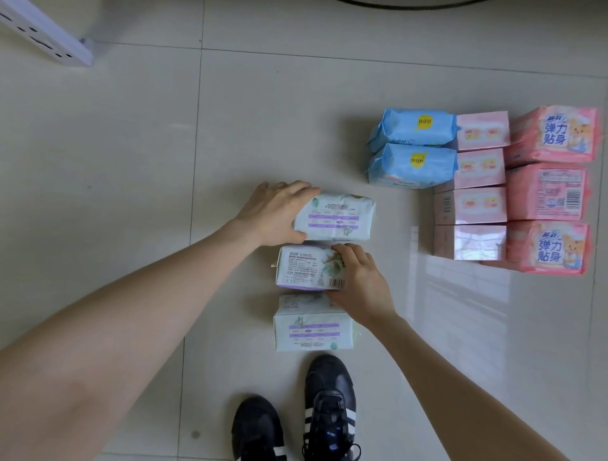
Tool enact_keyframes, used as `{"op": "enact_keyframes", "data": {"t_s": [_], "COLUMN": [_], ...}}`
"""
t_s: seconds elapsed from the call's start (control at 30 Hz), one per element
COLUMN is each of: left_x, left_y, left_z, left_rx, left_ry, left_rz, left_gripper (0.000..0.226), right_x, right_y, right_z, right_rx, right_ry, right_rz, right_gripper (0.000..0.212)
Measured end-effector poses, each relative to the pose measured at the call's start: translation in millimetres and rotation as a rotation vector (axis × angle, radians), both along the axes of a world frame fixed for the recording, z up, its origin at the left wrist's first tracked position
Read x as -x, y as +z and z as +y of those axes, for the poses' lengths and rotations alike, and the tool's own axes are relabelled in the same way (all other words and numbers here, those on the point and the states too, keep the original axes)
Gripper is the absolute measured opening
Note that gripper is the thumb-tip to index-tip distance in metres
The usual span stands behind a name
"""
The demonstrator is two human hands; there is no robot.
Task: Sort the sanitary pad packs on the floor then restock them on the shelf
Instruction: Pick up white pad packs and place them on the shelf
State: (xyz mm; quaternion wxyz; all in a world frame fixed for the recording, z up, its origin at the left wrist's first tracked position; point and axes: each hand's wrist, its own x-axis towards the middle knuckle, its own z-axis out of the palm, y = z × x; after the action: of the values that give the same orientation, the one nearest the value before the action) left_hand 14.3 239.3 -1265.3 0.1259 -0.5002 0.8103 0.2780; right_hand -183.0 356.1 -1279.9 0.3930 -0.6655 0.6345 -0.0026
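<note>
Three white-and-purple pad packs lie in a column on the tiled floor. My left hand [274,214] grips the left end of the far pack [339,218], thumb under its near edge. My right hand [360,283] holds the right end of the middle pack [307,268], fingers curled over its far corner. The near pack [312,325] lies just in front of my shoes. To the right are two blue packs [413,148], a column of several pale pink boxes [473,187] and three bright pink packs [549,191].
My black shoes [296,418] stand at the bottom centre. A white shelf edge [46,33] shows at the top left corner. A dark curved object [411,4] runs along the top edge.
</note>
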Motion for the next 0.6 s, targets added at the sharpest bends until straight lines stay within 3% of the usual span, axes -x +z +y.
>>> {"op": "enact_keyframes", "data": {"t_s": [0.27, 0.6], "left_x": [14, 6], "left_y": [-2, 15], "left_z": [-8, 0], "left_rx": [0.017, -0.018], "left_ry": [-0.014, 0.264], "left_rz": [-0.044, 0.198], "left_gripper": [0.088, 0.06], "right_x": [16, 28], "right_y": [-1, 29], "right_z": [2, 2], "right_rx": [0.034, 0.056], "right_ry": [-0.061, -0.079], "right_rz": [0.001, -0.014], "right_gripper": [0.058, 0.056]}}
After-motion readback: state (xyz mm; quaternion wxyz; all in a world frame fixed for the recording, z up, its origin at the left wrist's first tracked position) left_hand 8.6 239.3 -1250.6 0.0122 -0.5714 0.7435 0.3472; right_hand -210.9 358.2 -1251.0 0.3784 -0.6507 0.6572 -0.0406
